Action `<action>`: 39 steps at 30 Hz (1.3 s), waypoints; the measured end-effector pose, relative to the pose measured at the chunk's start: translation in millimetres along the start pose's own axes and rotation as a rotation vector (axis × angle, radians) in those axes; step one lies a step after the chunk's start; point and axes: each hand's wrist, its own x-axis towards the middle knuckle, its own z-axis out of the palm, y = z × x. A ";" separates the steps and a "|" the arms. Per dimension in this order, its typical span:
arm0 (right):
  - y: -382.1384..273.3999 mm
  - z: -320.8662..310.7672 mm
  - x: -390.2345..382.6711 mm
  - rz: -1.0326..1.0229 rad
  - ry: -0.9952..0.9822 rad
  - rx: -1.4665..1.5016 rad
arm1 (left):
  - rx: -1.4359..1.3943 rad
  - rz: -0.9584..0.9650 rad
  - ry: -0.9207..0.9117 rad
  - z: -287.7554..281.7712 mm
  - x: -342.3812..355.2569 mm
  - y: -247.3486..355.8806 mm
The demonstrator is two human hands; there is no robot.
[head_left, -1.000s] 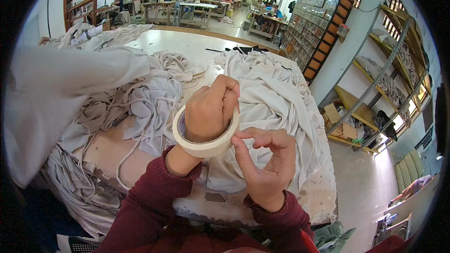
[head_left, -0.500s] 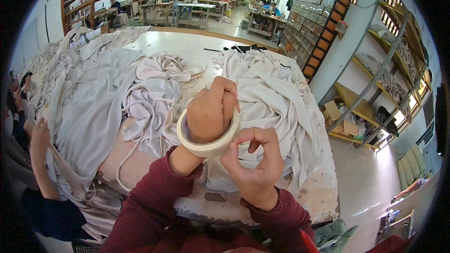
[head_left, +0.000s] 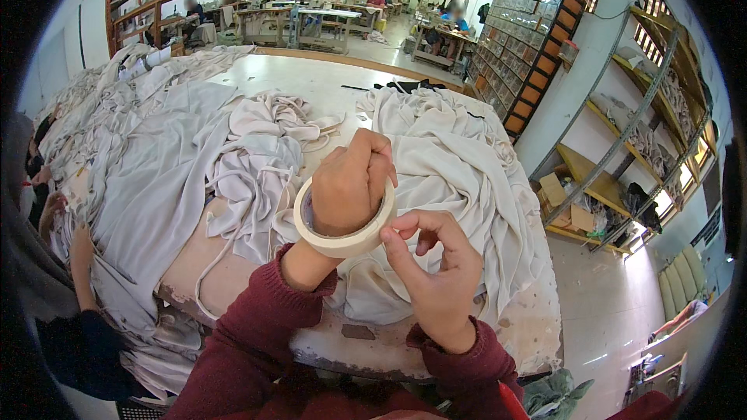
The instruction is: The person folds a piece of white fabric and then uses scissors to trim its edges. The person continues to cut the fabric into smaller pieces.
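A roll of cream masking tape (head_left: 342, 246) encircles my left wrist like a bracelet. My left hand (head_left: 352, 183) pokes up through the ring in a loose fist, its back toward me, and no object shows in the curled fingers. At the roll's right outer side, my right hand (head_left: 436, 264) pinches the tape's edge between thumb and forefinger. Its other fingers are bent. Beneath both hands lie heaps of pale grey-white fabric, one pile (head_left: 459, 179) to the right and a crumpled bundle (head_left: 257, 163) to the left.
More pale fabric (head_left: 148, 179) covers the left of the worn table (head_left: 257, 70). Another person's arm (head_left: 82, 264) reaches over it at the left edge. A black cloth (head_left: 408, 85) lies at the far side. Metal shelving (head_left: 615, 124) and a drawer cabinet (head_left: 521, 39) stand right.
My right hand has shifted slightly right, its fingers still at the tape's edge. My left hand and the roll stay nearly in place. The other person's arm at left has lowered toward the fabric.
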 end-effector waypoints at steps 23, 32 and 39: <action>15.9 17.7 0.6 -0.281 0.111 -0.143 | -0.082 -0.081 0.096 2.9 3.3 -2.9; 16.6 17.7 -3.2 -0.269 0.178 -0.122 | -0.014 -0.045 0.073 0.8 4.0 -0.6; 22.3 13.0 -1.7 -0.284 0.106 -0.130 | 0.020 -0.006 0.051 6.8 -2.5 2.8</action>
